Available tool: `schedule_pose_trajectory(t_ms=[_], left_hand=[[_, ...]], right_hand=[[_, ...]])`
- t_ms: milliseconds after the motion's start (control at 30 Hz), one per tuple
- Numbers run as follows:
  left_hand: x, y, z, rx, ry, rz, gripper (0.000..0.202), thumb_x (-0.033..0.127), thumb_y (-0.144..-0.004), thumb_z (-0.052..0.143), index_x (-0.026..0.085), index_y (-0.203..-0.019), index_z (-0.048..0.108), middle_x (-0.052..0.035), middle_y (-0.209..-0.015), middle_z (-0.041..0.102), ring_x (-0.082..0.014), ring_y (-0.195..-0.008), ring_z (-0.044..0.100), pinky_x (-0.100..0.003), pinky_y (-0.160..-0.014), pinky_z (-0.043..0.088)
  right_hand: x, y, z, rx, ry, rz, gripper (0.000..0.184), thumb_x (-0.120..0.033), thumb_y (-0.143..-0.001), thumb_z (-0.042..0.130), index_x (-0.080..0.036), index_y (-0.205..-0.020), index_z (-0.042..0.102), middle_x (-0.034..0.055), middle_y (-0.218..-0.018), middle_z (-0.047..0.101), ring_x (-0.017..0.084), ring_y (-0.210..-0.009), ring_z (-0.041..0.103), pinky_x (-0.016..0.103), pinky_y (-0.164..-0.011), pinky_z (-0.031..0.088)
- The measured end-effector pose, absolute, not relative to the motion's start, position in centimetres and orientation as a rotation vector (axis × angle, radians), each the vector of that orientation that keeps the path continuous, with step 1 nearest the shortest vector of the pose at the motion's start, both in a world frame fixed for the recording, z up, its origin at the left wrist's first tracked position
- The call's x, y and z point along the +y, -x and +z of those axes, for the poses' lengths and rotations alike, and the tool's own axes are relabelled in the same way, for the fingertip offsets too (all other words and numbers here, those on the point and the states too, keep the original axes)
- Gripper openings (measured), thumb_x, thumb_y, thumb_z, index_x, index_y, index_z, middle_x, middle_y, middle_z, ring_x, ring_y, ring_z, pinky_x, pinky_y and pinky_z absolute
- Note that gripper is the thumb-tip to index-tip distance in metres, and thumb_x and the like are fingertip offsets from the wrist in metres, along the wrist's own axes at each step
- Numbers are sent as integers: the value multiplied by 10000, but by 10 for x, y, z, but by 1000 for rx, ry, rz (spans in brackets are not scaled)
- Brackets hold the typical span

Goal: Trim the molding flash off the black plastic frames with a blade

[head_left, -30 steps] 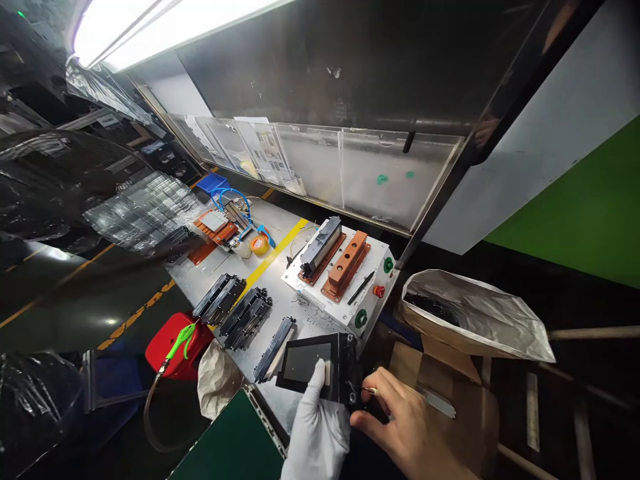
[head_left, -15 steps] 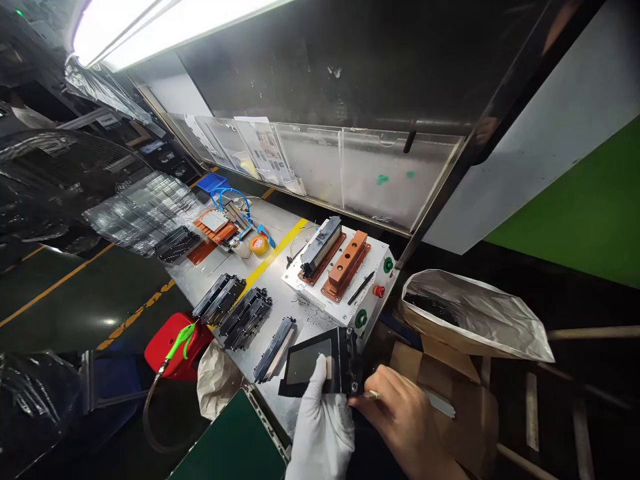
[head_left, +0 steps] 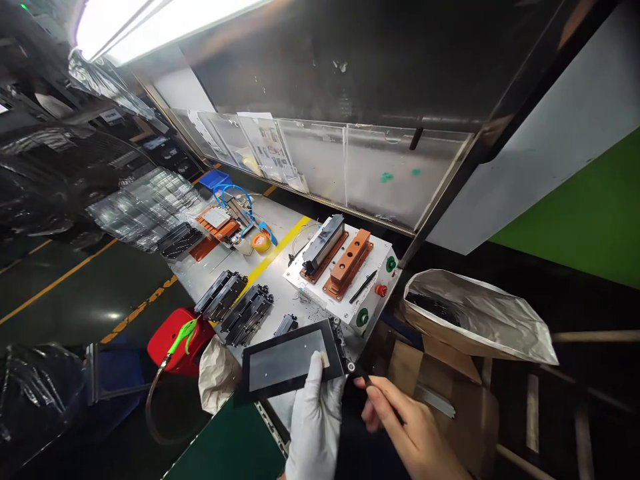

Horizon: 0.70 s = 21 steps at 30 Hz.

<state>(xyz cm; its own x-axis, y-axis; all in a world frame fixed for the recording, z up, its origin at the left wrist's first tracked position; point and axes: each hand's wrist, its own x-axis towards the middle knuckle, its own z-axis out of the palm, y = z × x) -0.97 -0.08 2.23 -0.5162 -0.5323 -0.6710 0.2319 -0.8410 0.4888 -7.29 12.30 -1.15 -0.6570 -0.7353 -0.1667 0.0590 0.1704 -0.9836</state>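
Observation:
My left hand [head_left: 317,420], in a white glove, grips a flat black-framed panel [head_left: 280,363] with a grey window, its thumb lying on the face. Small fittings line the panel's right end. Just right of that end, my bare right hand [head_left: 403,417] is closed in a pinch near the lower corner. Something small and dark shows at its fingertips, too unclear to name. Behind the panel, a narrow black part [head_left: 287,325] lies partly hidden on the metal table [head_left: 280,217]. Stacks of similar black parts [head_left: 249,315] lie further left.
A white fixture box [head_left: 340,303] with orange blocks, green buttons and a red knob stands behind the panel. An open paper-lined bag [head_left: 480,320] and a cardboard box [head_left: 465,417] are at right. A red stool [head_left: 170,337] with a green-handled air gun [head_left: 183,337] stands left.
The panel has turned, its long side now reaching further left and covering more of the narrow black part. My right hand has drawn slightly away from the panel's corner.

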Motion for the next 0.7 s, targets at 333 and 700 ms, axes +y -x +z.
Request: schedule_pose_trajectory(t_ms=[333,700], left_hand=[[10,12,23,-747,-1236,-2229,415,422,-662,871,211,-1003,762,-45,-1057,752,-253,-1152,633,-273,-994,524],[5,9,24,-700,-1162,-2273,326,331,-716,846,189,-1000,771,-59,-1106,737,-217,-1064,671,-253,-954,545]], right_hand=[[115,73,13,1596,447,-1416,557,-719,-931,339,-215,-794,533,-31,-581,611,112,-380,552,218,-415,359],[126,95,-2,1837,858,-1334,482,-545,-1029,277,-230,-906,620,1,-743,678,148,-642,670,242,-602,512]])
